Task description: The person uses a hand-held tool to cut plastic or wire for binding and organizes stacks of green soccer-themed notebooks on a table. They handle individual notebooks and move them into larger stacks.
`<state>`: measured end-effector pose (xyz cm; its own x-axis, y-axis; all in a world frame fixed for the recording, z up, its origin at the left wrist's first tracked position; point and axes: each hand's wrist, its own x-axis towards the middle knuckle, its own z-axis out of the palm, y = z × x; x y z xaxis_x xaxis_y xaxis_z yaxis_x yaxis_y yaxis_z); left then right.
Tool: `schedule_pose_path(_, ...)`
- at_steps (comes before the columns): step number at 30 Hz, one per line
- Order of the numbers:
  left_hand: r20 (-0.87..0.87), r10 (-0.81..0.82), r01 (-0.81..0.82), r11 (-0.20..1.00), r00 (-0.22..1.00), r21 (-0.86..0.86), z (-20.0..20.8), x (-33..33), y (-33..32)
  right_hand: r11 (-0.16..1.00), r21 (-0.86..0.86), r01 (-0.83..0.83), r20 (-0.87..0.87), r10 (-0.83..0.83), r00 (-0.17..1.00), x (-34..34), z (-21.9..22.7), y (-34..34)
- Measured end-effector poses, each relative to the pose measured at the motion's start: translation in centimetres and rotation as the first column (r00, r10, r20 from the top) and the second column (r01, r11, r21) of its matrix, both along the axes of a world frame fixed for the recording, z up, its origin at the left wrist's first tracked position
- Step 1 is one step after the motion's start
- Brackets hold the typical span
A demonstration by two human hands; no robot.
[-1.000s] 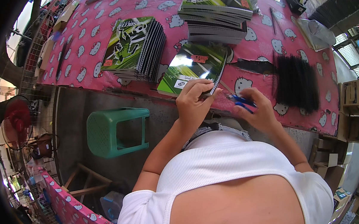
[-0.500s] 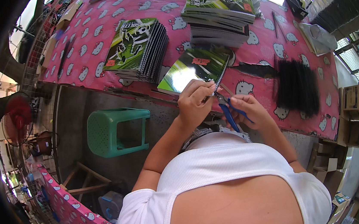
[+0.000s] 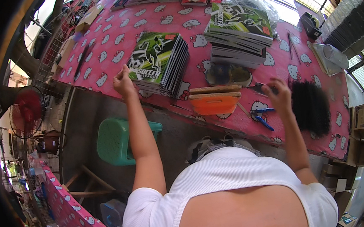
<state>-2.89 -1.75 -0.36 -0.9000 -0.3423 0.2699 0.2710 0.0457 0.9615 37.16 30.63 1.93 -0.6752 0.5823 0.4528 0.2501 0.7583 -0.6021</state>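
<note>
Curling at left edge of the notebooks (image 3: 155,59), upper left of centre: left hand (image 3: 124,82), hold unclear. Right hand (image 3: 280,97), right of centre: empty, spread loosely, between pliers (image 3: 265,123) and black coils (image 3: 310,107).

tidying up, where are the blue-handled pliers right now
In the head view, the blue-handled pliers lie right of centre near the front edge of the pink table, between the orange block and the black coils.
</note>
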Motion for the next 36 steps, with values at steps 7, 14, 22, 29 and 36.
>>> schedule_pose_path(7,-0.128,-0.123,0.140,0.981,0.984,0.133,-2.3,-1.5,0.1,0.956,0.023,0.291,-0.108,-0.287,0.952,-8.4,7.9,8.8)
schedule_pose_path(14,-0.150,0.020,-0.038,0.992,0.989,-0.119,4.4,3.7,2.3,0.884,-0.369,0.286,0.252,-0.201,0.947,-12.7,7.3,13.7)
schedule_pose_path(22,-0.261,-0.536,0.547,0.837,0.803,-0.036,10.5,16.0,7.8,0.991,-0.133,-0.005,-0.280,-0.033,0.959,-7.6,10.2,1.1)
schedule_pose_path(29,0.171,-0.845,0.858,0.473,0.507,-0.201,8.8,19.9,8.2,0.814,-0.405,-0.417,-0.138,0.397,0.907,-4.1,-1.5,-1.9)
schedule_pose_path(36,-0.114,-0.613,0.623,0.773,0.782,0.119,-0.8,21.6,7.4,0.805,-0.318,-0.502,-0.135,0.485,0.864,-2.9,-7.4,-3.3)
